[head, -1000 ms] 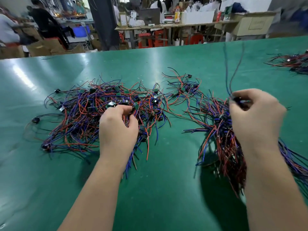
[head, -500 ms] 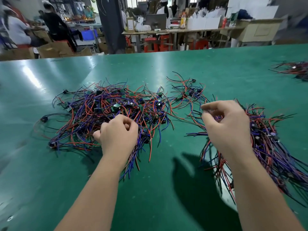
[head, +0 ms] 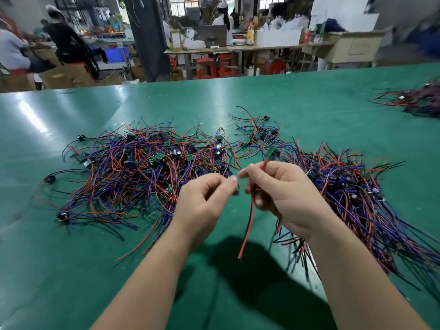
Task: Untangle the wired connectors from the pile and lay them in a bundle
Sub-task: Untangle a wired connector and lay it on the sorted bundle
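The right hand (head: 281,191) pinches one wired connector (head: 246,229) above the green tabletop (head: 71,270), between the tangled pile (head: 142,172) and the bundle (head: 352,194). The left hand (head: 202,203) is curled just beside it; whether it holds anything I cannot tell.

Glossy green over the table (head: 309,110). Red, blue, purple and black through the pile (head: 133,177) and the bundle (head: 352,186), dotted with green boards (head: 159,158). Red beside black in the held wire pair (head: 248,222).

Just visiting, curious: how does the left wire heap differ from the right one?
The left tangled pile of red and blue wires sprawls every way; the right red and blue wire bundle lies roughly combed one way. Green boards dot the pile; the bundle shows mainly dark connectors. Both rest on the green table.
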Tool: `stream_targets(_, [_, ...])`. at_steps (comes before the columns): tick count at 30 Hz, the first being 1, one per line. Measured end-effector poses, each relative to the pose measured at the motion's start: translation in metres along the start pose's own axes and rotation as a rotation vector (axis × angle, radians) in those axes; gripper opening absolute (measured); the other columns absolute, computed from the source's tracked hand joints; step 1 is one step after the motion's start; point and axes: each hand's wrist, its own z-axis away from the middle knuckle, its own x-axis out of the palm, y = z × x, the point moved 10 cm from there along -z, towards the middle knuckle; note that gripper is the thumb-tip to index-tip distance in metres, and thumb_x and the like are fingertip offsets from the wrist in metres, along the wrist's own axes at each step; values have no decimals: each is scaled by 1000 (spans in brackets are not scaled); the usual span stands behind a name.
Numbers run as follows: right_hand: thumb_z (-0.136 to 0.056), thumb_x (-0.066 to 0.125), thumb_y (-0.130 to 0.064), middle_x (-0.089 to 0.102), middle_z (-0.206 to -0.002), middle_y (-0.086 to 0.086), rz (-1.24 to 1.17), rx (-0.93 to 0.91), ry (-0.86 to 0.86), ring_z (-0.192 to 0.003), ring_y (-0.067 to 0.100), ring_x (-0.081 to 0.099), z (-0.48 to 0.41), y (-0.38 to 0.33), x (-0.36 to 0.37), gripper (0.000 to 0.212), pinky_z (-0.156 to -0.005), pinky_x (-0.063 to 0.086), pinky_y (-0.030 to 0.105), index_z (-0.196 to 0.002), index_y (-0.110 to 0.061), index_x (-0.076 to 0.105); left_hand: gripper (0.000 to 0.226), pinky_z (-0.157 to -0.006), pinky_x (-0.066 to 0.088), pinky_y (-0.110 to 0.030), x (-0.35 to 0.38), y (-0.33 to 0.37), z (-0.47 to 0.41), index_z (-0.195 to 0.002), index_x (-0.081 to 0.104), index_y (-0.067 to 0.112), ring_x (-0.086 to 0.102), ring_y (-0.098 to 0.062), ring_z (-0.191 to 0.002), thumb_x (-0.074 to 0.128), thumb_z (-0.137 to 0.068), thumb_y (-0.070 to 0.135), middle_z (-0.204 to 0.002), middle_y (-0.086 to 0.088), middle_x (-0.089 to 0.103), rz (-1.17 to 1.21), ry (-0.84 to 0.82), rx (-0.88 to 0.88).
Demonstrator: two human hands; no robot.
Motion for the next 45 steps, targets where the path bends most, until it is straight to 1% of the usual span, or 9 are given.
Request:
stream_targets(5, [-88, 65, -12, 58, -50, 4, 342, 152, -296, -31, 8, 48, 14, 27, 32, 21, -33, 35, 15, -71, 1, 61, 17, -62, 50, -17, -1, -14, -1, -83, 73, 16, 62, -5, -63, 80, -71, 27, -71, 5, 72, 318, 41, -148])
stream_targets(10, [-89, 64, -19, 57, -50, 8, 555, 184, -297, -34, 14, 55, 13, 40, 29, 27, -34, 39, 18, -76, 5, 60, 17, -60, 53, -18, 10, -27, 2, -85, 72, 14, 63, -5, -61, 75, -70, 7, -70, 1, 73, 400, 27, -264])
stream_targets(14, [-77, 66, -49, 57, -50, -1, 524, 77, -84, -37, 15, 54, 4, 21, 6, 42, -38, 37, 20, -74, -7, 64, 74, -63, 56, -23, 8, -34, 1, -130, 50, 10, 66, -12, -69, 74, -61, 22, -78, -10, 73, 565, 21, -361])
stream_targets(17, [-59, 66, -56, 59, -65, -4, 440, -16, 7, -47, 10, 51, 0, 14, 3, 53, -50, 38, 24, -99, -20, 70, 95, -66, 56, -24, 7, -35, 0, -143, 35, 15, 68, -13, -74, 75, -58, 31, -81, -10, 75, 532, -49, -385])
stream_targets(25, [-82, 65, -19, 65, -64, -6, 168, -82, -35, -54, 2, 51, -1, 7, 11, 12, -51, 38, 13, -89, -12, 71, 92, -56, 52, -23, 12, -31, 2, -121, 54, 14, 67, -18, -58, 89, -42, 47, -74, -12, 73, 579, -174, -396])
stream_targets(28, [-79, 69, -6, 66, -63, -1, 163, -127, -14, -57, 5, 55, -1, 0, 6, 5, -54, 42, 13, -83, -4, 72, 67, -56, 53, -22, 15, -38, 4, -109, 53, 6, 67, -16, -57, 79, -54, 35, -71, -9, 73, 584, -135, -437])
stream_targets(33, [-78, 69, 5, 66, -58, -6, 155, -168, -22, -53, -1, 56, -1, -7, 2, 16, -52, 41, 8, -80, -11, 70, 33, -56, 54, -20, 25, -45, 9, -80, 62, 4, 67, -13, -58, 71, -60, 27, -71, -8, 73, 498, -165, -479])
stream_targets(39, [-78, 71, 0, 65, -55, -6, 221, -119, 63, -50, -1, 53, -3, 1, -6, 16, -49, 39, 10, -72, -14, 70, 29, -61, 56, -22, 30, -47, 14, -84, 70, 8, 70, -16, -69, 74, -59, 22, -77, -11, 73, 527, -225, -521])
stream_targets(45, [-85, 67, -5, 65, -54, 0, 187, -104, 308, -48, 9, 60, -3, 0, -40, 22, -47, 49, 19, -64, -10, 68, 10, -62, 48, -16, 43, -42, 26, -80, 74, 14, 59, -8, -64, 80, -72, 14, -72, -2, 70, 193, -504, -467])
